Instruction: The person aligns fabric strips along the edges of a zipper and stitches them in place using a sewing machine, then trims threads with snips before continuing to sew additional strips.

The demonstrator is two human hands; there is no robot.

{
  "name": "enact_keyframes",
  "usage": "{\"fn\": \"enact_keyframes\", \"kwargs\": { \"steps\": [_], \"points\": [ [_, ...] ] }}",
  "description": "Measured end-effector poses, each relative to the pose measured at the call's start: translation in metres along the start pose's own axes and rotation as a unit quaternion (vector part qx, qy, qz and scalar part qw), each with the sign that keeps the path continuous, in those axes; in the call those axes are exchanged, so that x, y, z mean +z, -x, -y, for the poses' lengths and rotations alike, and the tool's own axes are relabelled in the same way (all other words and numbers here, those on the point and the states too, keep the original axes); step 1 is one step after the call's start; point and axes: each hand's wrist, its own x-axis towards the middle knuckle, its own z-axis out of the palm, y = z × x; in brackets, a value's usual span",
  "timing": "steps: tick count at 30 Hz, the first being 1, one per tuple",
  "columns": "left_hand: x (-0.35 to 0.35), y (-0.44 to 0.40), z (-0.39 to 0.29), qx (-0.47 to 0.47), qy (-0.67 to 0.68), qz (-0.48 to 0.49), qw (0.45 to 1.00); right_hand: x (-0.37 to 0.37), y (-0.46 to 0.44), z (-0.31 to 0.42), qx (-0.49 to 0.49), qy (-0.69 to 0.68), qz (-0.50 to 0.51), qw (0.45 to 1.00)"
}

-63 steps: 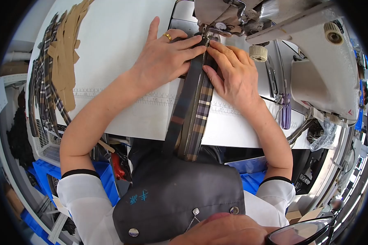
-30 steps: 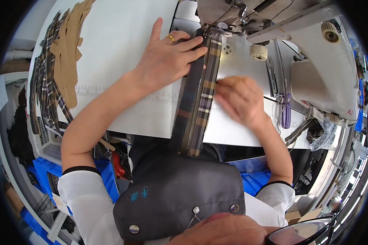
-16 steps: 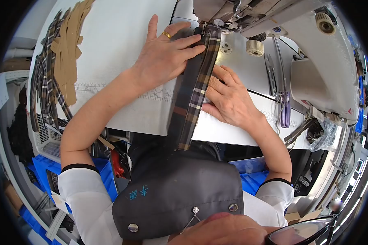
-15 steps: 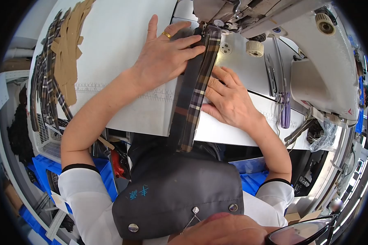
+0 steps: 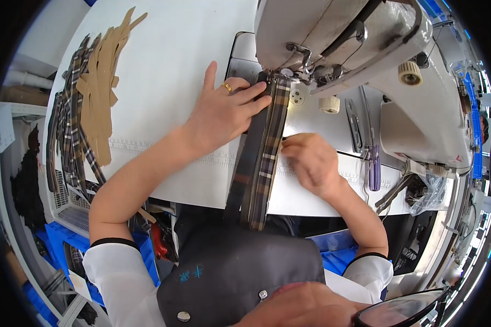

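A long plaid zipper strip [image 5: 274, 143], brown and dark with a black band along its left side, runs from under the sewing machine head [image 5: 289, 76] toward my lap. My left hand [image 5: 223, 111], with a gold ring, lies with its fingers spread and their tips on the black band near the needle area. The thumb points up and away. At the strip's right edge, my right hand [image 5: 315, 163] is closed, with thumb and forefinger pinched at the fabric edge. Its other fingers are curled and slightly blurred.
Plaid strips [image 5: 71, 117] and tan strips [image 5: 101, 90] lie in a pile at the left. Right of the machine's bed are metal snips [image 5: 354, 125] and a purple-handled screwdriver [image 5: 373, 169]. A clear plastic bag [image 5: 426, 193] sits at the right edge.
My right hand has gone from lying along the strip's edge to a curled pinch there. My left hand stays on the band. The whole view has shifted, showing more of the machine.
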Motion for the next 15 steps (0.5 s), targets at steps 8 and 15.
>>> {"fn": "enact_keyframes", "kwargs": {
  "steps": [8, 15],
  "points": [
    [-0.001, 0.001, -0.001, -0.017, 0.019, -0.003, 1.000, 0.009, -0.038, -0.018, 0.090, 0.098, -0.029, 0.991],
    [-0.001, -0.001, 0.000, -0.009, -0.013, -0.007, 1.000, 0.015, -0.053, -0.032, 0.109, 0.123, -0.030, 0.986]
  ]
}}
